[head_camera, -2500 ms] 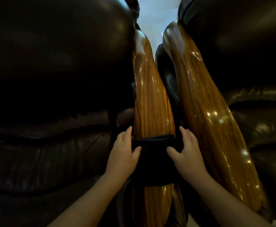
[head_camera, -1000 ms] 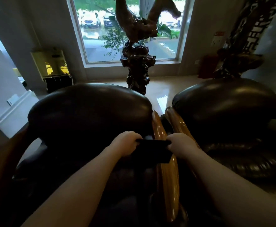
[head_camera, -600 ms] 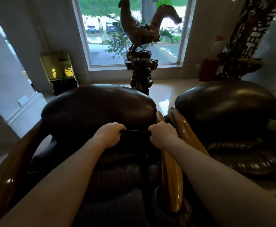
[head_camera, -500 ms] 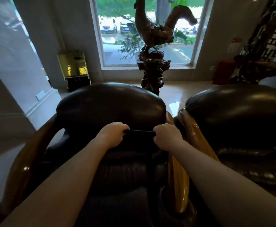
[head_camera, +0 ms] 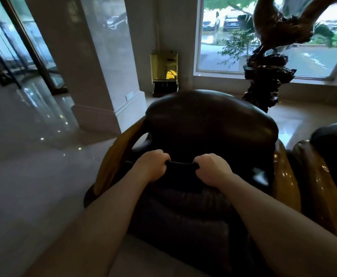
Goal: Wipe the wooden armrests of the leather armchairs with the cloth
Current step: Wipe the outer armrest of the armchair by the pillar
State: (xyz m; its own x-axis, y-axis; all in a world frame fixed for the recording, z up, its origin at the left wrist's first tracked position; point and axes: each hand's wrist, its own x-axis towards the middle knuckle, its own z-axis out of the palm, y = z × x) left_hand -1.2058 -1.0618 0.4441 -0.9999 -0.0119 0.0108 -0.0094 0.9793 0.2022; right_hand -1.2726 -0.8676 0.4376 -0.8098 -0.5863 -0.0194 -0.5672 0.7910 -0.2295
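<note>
Your left hand [head_camera: 151, 166] and your right hand [head_camera: 213, 170] are both curled into fists, each clenched on 1 end of the black cloth [head_camera: 180, 172], which is stretched taut between them. You hold the cloth in the air over the seat of the near leather armchair [head_camera: 209, 124], in front of its dark backrest; it touches neither armrest. The left wooden armrest [head_camera: 119, 156] of this chair curves down just beside your left wrist, on the side toward the polished floor [head_camera: 23, 156]. The right wooden armrest [head_camera: 285, 176] runs along the other side of the seat, well apart from your right hand. Against it lies a second armrest [head_camera: 321, 192], belonging to the neighbouring armchair [head_camera: 333, 136], of which only the edge shows at the right border. Behind the near chair stand a dark carved sculpture [head_camera: 267, 76] before the window [head_camera: 223, 47], a white pillar [head_camera: 103, 66] and a small yellow cabinet [head_camera: 164, 70] against the wall.
</note>
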